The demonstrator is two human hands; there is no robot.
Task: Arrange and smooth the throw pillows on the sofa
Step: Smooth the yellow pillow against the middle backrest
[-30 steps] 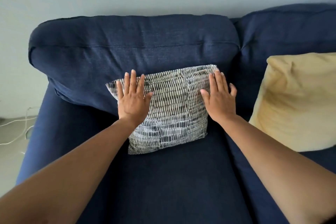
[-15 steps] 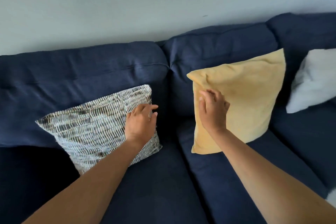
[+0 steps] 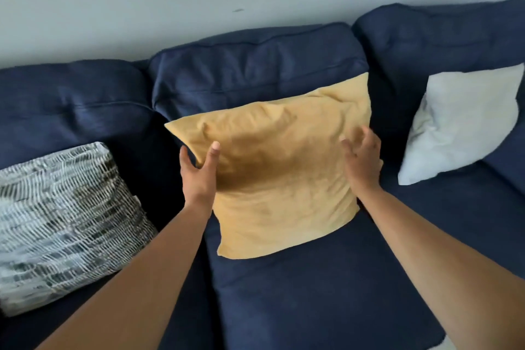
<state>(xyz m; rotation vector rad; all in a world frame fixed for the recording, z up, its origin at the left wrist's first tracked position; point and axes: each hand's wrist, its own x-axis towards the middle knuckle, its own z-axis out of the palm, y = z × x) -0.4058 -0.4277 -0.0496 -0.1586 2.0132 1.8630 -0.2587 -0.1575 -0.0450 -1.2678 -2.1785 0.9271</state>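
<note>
We have both hands on the yellow throw pillow (image 3: 281, 179), which stands tilted on the middle seat of the navy sofa (image 3: 312, 293), its top edge leaning on the middle back cushion (image 3: 255, 71). Our left hand (image 3: 199, 172) clamps the pillow's left edge, thumb across the front face and fingers curled behind, so that side gives us a firm hold to steer with. Our right hand (image 3: 362, 159) lies against the right edge with the fingers spread apart; we cannot tell whether they wrap behind or only press on the face. Holding 2 opposite edges lets us square the pillow and pull its cover taut, which looks worthwhile, since the fabric shows creases near the top and a dent in the middle.

The black-and-white woven pillow (image 3: 62, 224) already rests on the left seat, well apart from the yellow one. The white pillow (image 3: 460, 122) leans in the right corner, rumpled and untouched by either hand. By our judgement, 1 of 3 pillows is settled, this one is in hand, and the white one waits. The yellow pillow sits skewed, so a small turn before smoothing would make sense.
</note>
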